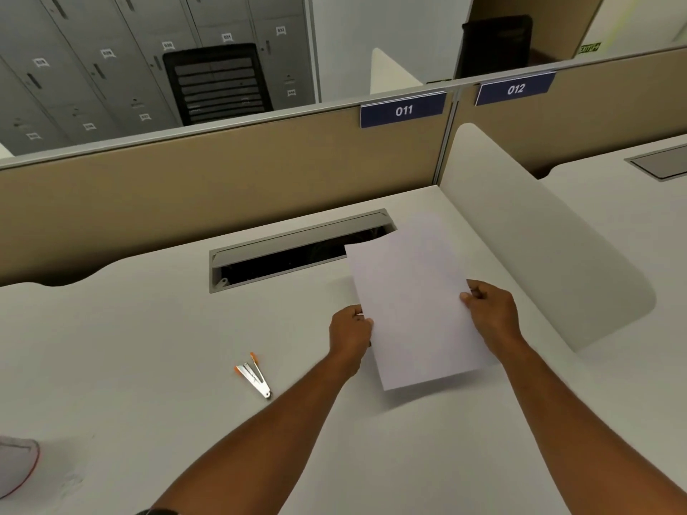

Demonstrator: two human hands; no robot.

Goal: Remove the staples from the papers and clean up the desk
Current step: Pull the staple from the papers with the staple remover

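Note:
White papers [416,302] are held a little above the white desk [148,347], tilted with the far end over the cable slot. My left hand [349,332] pinches their left edge and my right hand [490,310] pinches the right edge. A metal staple remover [254,377] with orange tips lies on the desk, left of my left forearm. No staple is visible on the sheets from here.
An open cable slot [297,250] with a grey flap cuts into the desk behind the papers. A white curved side divider [539,236] stands at the right, a beige partition [223,172] at the back. A white object with a red rim [16,466] sits at the left edge.

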